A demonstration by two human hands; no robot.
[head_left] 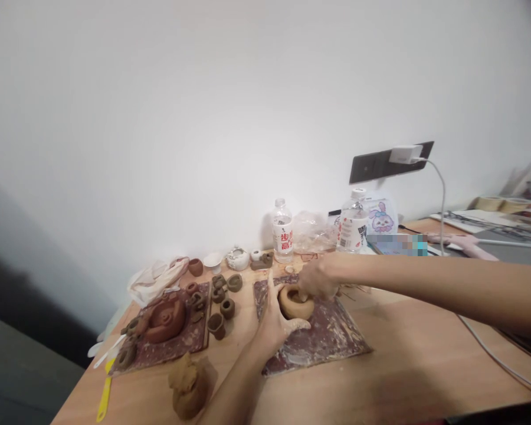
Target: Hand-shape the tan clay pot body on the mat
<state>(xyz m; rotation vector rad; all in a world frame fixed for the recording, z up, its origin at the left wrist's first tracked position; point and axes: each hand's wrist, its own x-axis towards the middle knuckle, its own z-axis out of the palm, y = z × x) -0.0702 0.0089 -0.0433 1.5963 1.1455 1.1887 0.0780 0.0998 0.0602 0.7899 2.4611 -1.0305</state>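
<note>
Over on the left, a clay lump [188,383] sits close beside the left forearm; a careless elbow could knock it. The left hand's [272,324] fingers spread open around the pot [301,311], on the right-hand board [340,339]. The right hand [321,277] is curled and blurred at the rim, its grip unclear; uneven pressure there could dent the wall.

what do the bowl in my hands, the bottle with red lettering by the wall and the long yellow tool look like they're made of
Bowl: probably unfired clay, matte tan with a smooth rounded wall.
Bottle: clear, glossy, likely plastic, as it's see-through around the label.
Yellow tool: seemingly plastic, from its even bright colour.
</note>
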